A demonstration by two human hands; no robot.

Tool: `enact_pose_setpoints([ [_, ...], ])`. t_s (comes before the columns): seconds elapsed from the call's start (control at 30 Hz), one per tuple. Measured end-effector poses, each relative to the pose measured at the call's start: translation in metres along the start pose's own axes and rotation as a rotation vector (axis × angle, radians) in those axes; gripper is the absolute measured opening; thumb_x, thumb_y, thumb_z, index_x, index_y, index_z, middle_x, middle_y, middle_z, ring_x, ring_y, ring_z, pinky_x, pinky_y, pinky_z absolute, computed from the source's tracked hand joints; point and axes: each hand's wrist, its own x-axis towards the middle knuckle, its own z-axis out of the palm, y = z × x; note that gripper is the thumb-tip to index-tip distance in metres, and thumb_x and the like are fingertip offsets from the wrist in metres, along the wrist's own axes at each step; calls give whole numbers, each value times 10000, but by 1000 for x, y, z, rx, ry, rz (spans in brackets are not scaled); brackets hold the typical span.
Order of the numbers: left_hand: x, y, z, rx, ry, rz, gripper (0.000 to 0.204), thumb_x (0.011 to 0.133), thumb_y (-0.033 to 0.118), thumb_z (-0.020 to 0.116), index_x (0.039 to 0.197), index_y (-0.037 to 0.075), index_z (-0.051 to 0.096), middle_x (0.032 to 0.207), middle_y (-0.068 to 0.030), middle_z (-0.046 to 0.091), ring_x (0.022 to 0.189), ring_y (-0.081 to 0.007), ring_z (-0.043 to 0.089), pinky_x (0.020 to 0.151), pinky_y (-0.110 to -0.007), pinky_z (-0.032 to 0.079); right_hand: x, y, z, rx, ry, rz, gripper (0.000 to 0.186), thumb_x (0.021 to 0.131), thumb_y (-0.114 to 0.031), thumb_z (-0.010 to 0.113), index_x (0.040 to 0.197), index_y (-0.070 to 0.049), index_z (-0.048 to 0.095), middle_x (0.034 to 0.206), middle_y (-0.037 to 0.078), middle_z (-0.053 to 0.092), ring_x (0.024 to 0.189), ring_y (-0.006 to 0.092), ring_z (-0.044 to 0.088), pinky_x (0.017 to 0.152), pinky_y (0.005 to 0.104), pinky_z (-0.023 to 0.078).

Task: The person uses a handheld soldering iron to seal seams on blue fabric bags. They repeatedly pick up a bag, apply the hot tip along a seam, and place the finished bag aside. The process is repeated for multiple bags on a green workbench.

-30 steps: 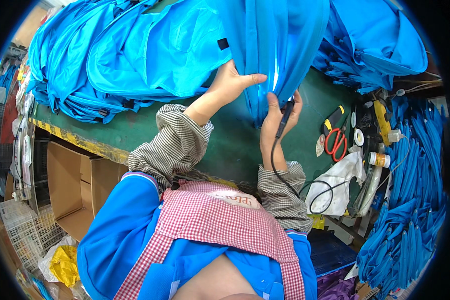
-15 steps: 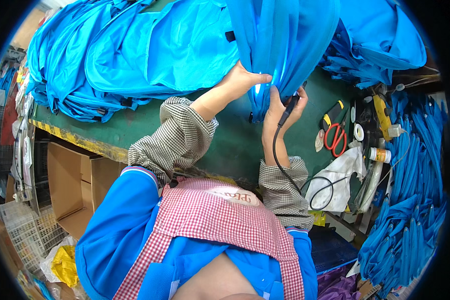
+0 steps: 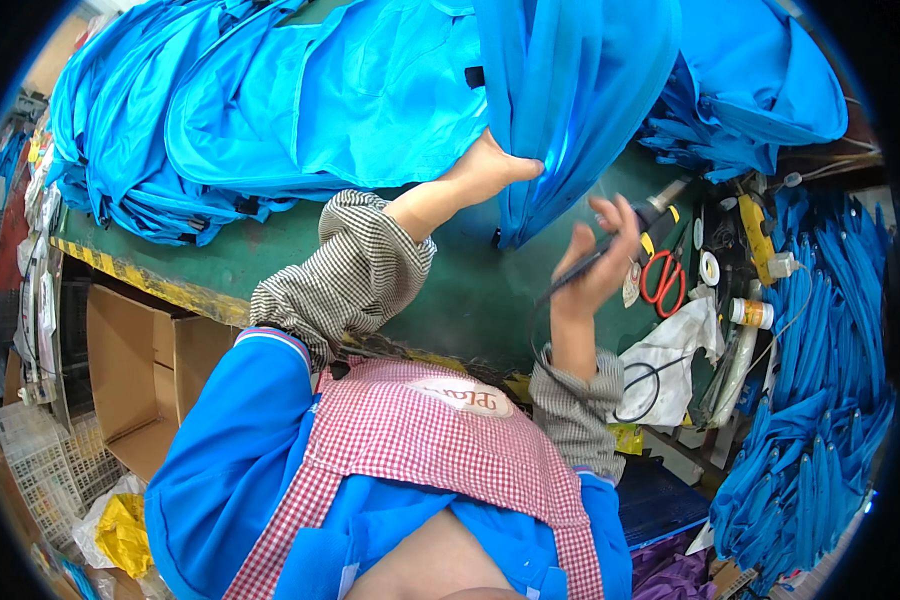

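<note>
My left hand (image 3: 490,172) is closed on the edge of a gathered blue fabric piece (image 3: 585,105), thumb lying over a fold. The piece hangs in loose folds over a green table (image 3: 470,290). My right hand (image 3: 606,258), slightly blurred, holds a corded soldering iron (image 3: 656,205) with a dark handle. Its metal tip points away to the upper right, apart from the fabric. The black cable runs down past my right forearm. More blue fabric (image 3: 370,100) lies stacked to the left of my left hand.
Red-handled scissors (image 3: 664,290), a tape roll (image 3: 709,268), a white rag (image 3: 670,365) and a small bottle (image 3: 752,313) lie right. Blue bundles (image 3: 820,310) hang at the far right. An open cardboard box (image 3: 130,370) stands below the table's striped edge (image 3: 150,280).
My right hand has drawn away from the fabric to the right with the soldering iron, whose tip has come into sight. My left hand stays on the fabric, shifted slightly.
</note>
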Motion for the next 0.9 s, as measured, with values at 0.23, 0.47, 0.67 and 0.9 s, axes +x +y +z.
enact_pose_setpoints([
  [0.23,-1,0,-6,67,-49,34,567,701,121,772,1205,-6,548,1119,-128,643,1008,-220,626,923,-357,489,0,-33,-37,180,-122,-183,137,826,-105,514,777,-41,625,590,26,534,517,161,487,836,399,438],
  [0.47,1,-3,-6,144,-51,39,546,703,127,773,1184,-8,553,1093,-125,648,981,-218,629,897,-347,495,-4,-24,-24,154,-172,-248,116,802,-102,528,768,-62,631,587,26,526,520,167,476,837,396,432],
  [0.67,1,-4,-9,82,-78,80,528,708,122,770,1176,-4,561,1100,-123,642,997,-220,621,904,-352,489,15,-37,-23,130,-273,-157,78,754,-36,551,754,-56,627,593,33,502,518,187,473,802,392,444],
  [0.9,-45,10,0,214,-441,-132,584,817,278,713,1273,-6,484,1150,-129,621,1056,-228,590,915,-345,470,79,-46,24,66,-61,-288,162,820,25,612,958,-28,546,1120,296,602,972,439,603,861,465,471],
])
